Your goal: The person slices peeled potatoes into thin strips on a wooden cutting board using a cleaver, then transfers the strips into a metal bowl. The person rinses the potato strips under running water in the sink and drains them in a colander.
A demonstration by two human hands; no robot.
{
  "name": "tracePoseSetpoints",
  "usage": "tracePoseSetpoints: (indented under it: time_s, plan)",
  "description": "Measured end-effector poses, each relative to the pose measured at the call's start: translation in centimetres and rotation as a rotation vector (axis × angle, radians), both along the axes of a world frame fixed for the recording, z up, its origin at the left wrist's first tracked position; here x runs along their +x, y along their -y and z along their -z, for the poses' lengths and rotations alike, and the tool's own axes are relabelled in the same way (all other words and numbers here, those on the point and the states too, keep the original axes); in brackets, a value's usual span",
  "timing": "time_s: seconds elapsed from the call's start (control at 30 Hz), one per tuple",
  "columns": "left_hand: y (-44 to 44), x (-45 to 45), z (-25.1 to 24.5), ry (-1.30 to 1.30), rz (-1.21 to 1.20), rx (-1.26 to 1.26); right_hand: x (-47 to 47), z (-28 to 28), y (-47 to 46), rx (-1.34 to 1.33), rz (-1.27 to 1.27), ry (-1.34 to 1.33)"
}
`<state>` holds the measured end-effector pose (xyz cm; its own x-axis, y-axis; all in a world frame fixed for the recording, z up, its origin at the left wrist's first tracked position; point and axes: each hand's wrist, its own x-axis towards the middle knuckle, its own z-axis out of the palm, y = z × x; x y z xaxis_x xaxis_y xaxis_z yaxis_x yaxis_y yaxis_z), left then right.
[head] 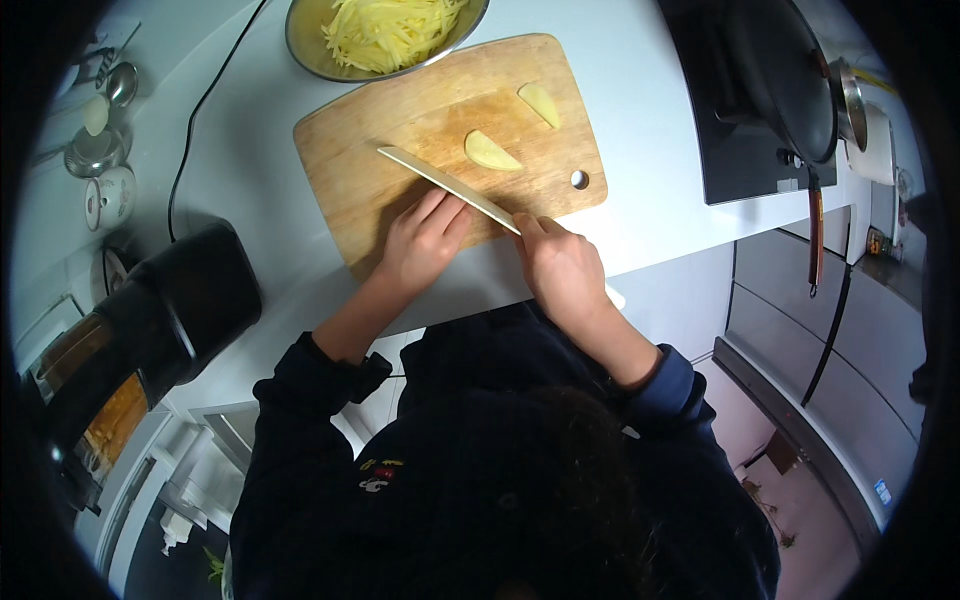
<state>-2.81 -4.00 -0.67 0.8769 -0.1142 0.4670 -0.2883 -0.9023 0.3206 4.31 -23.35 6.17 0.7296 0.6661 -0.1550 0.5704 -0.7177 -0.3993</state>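
My right hand [564, 268] grips a kitchen knife [448, 184] by its handle, which the fist hides. The long pale blade runs up and left over the wooden cutting board [341, 142]. My left hand [424, 244] is at the board's lower edge, with its fingers bent and their tips beside the blade. Whatever may be under those fingertips is hidden. Beyond the blade lies a half-round potato slice [491, 152], and a second potato slice [539, 105] is farther up and to the right.
A metal bowl [300, 41] of potato strips [390, 34] stands against the board's far edge. On the right, a black wok [784, 82] sits on the cooktop [724, 169]. A black appliance [214, 292] occupies the left, with a black cord [191, 124] running beyond it.
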Motion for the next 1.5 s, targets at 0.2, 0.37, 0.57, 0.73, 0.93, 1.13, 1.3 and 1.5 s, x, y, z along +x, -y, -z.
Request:
tracePoseSetpoints:
  time_s: [0.2,0.37,0.57,0.73,0.93,1.13,1.3,1.5]
  plan:
    - [-0.3,0.0,0.0,-0.014,0.026,-0.017,0.2,0.8,-1.5,0.025,-0.014,0.013]
    - [-0.8,0.0,-0.3,-0.032,0.043,-0.036,1.3,0.8,-2.4,0.042,0.035,0.002]
    - [-0.9,-0.4,-0.1,-0.021,0.039,-0.045,-0.3,0.2,-0.7,0.005,-0.008,-0.012]
    - [-1.0,-0.4,0.1,-0.036,0.051,-0.045,0.2,1.1,-2.7,0.001,0.024,-0.021]
    - [-1.5,-1.0,0.1,-0.036,0.047,-0.056,0.1,0.3,-2.4,0.036,0.055,-0.031]
    - [-1.4,-1.3,0.4,-0.041,0.032,-0.066,-0.9,0.5,-2.0,0.042,0.030,-0.002]
    - [-1.6,-1.3,0.2,-0.042,0.047,-0.069,-0.1,1.0,-3.9,0.100,0.039,0.019]
    - [-1.6,-1.9,0.6,-0.028,0.031,-0.088,-1.2,-0.1,-2.4,0.082,0.048,-0.009]
